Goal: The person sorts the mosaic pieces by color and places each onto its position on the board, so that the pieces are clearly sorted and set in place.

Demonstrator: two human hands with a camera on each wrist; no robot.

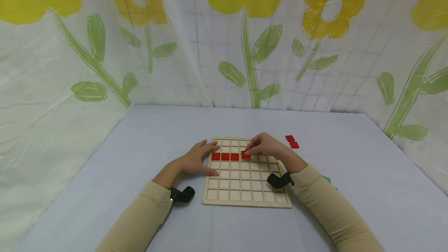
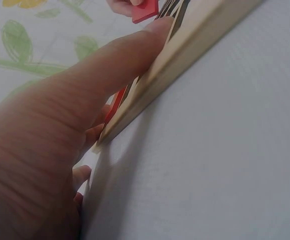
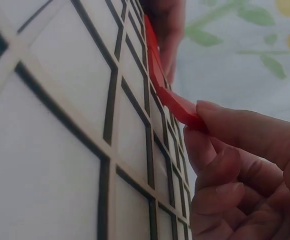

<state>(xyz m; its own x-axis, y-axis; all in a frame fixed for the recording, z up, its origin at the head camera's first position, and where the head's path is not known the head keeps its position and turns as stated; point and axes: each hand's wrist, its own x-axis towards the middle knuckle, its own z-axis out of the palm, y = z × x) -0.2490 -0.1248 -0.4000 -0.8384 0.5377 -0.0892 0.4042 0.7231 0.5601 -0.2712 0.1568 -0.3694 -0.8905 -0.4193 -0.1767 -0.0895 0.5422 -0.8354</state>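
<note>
A wooden grid board (image 1: 245,185) lies flat on the table. Three red square tiles (image 1: 225,156) sit side by side in one of its rows, starting at the left edge. My right hand (image 1: 267,145) pinches another red tile (image 3: 182,111) between thumb and index finger, tilted over the cell just right of that row of tiles. My left hand (image 1: 194,160) rests at the board's left edge with fingers spread and thumb (image 2: 157,30) on the rim; its fingertips are near the leftmost tile.
Two loose red tiles (image 1: 294,144) lie beyond the board's far right corner. Green pieces (image 1: 327,179) peek out from behind my right forearm, mostly hidden. A flower-printed curtain (image 1: 196,49) hangs behind the pale table (image 1: 168,123).
</note>
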